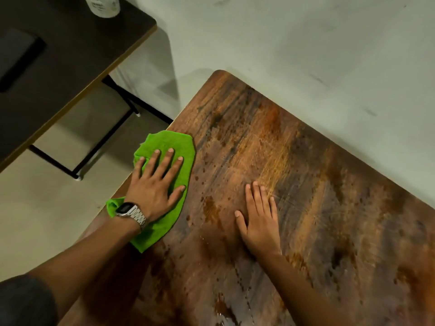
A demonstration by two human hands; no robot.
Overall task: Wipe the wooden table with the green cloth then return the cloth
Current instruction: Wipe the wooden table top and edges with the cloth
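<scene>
The desk [294, 184] filled the lower right. The left hand [154, 187], fingers [164, 164] spread, pressed the cloth [179, 147] flat at its left edge; the right hand [260, 220], fingers together, braced beside it.

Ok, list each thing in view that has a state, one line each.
Cloth: spread flat at the table's left edge, partly overhanging, pinned under the left hand.
Left hand: open, fingers splayed, pressing on the cloth.
Right hand: open, flat on bare wood, holding nothing.
Table: blotched and streaked, with wet-looking spots near the front.
Watch: strapped on the left wrist.
Bottle: upright on the dark table, top out of frame.
</scene>
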